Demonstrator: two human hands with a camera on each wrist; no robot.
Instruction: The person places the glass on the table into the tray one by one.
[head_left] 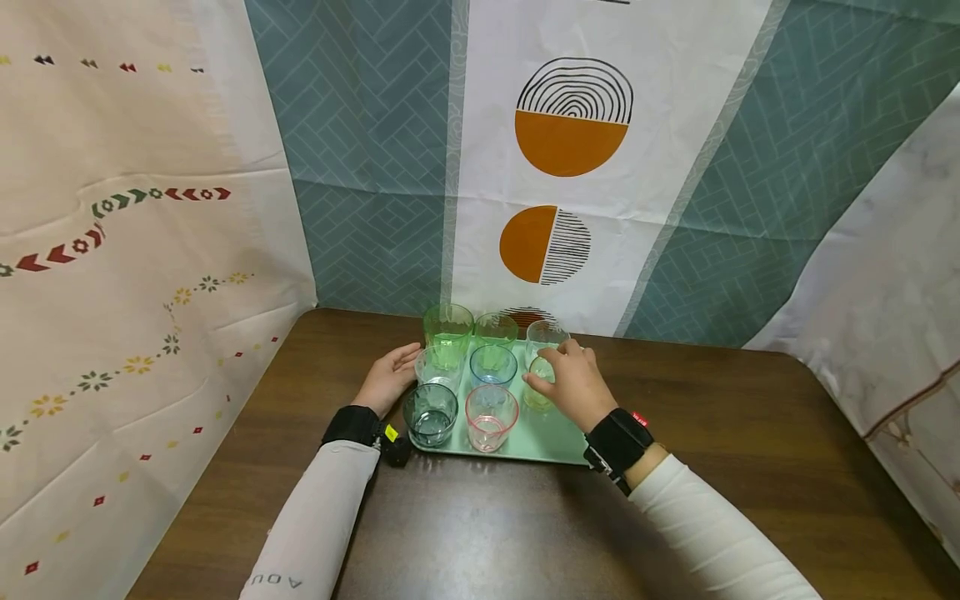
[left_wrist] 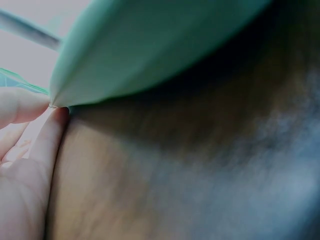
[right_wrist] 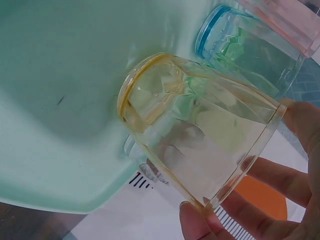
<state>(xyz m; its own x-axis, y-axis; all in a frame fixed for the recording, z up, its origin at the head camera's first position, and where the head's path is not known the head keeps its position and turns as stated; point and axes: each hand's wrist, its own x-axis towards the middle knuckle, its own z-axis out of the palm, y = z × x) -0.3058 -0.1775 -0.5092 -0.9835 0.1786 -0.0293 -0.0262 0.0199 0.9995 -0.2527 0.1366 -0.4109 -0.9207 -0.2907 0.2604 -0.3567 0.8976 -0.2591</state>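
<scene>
My right hand holds a yellow-tinted drinking glass by its rim, thumb on one side and fingers on the other. The glass is upright over the mint-green tray; whether its base touches is hard to tell. At the tray's left edge is my left hand, pinching the rim between thumb and finger in the left wrist view. Beside the yellow glass stand a blue-rimmed glass and a clear glass. Nearer me are a pink-rimmed glass and a dark grey glass.
A tall green glass, a shorter green glass and another clear glass stand in the left and back parts of the tray. The tray lies on a brown wooden table. Patterned cloth hangs behind the table.
</scene>
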